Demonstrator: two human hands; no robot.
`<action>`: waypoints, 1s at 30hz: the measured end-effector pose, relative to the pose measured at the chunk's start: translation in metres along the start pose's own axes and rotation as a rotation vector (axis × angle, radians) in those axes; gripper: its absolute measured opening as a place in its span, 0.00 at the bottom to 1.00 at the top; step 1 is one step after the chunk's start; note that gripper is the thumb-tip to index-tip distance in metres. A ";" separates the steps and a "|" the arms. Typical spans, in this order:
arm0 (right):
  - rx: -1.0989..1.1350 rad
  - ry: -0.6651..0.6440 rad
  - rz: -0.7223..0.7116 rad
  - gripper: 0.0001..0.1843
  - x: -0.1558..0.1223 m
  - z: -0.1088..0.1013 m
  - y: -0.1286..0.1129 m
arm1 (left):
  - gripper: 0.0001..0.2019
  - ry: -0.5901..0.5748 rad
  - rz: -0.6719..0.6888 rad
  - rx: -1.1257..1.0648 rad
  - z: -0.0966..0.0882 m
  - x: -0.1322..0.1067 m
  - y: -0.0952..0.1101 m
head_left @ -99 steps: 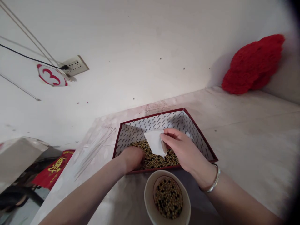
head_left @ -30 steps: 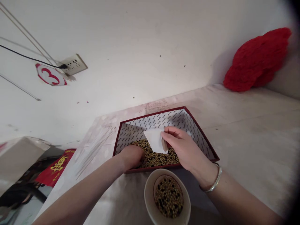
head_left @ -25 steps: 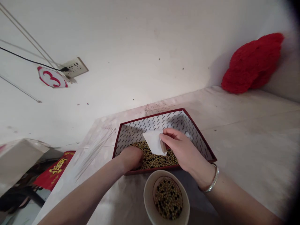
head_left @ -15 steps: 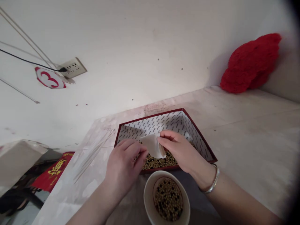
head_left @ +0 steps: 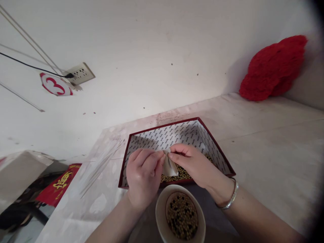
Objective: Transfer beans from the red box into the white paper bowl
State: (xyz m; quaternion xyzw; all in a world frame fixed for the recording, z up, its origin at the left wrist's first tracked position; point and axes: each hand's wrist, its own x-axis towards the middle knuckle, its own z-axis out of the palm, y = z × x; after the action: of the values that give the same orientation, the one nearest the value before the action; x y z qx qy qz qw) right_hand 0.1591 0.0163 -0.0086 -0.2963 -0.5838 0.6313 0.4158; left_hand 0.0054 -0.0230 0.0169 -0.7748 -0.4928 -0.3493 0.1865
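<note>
Both pinch the paper (head_left: pixel 170 168) now: our left grip (head_left: pixel 143 173) joins our right grip (head_left: pixel 194 162), likely steadying it; small balls (head_left: pixel 184 173) lie beneath.

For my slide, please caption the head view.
Left hand and right hand pinch a pale pouch over a red-rimmed box of bead-like pieces.

Dim, soft light, slightly smeared detail
Wall (head_left: pixel 152 67) beyond the hands (head_left: pixel 144 173) is palest; table (head_left: pixel 265 148) before them lies shadowed; dark vignetting curves far right of them.
</note>
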 end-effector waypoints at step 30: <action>0.154 0.169 0.124 0.06 0.002 0.005 -0.004 | 0.06 -1.143 -0.086 0.234 0.012 -0.003 -0.064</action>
State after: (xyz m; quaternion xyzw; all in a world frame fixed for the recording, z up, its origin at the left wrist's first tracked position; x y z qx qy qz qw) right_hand 0.1547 0.0152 -0.0033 -0.3509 -0.4769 0.6716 0.4454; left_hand -0.0480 0.0114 0.0031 -0.7938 -0.5816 0.1736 -0.0389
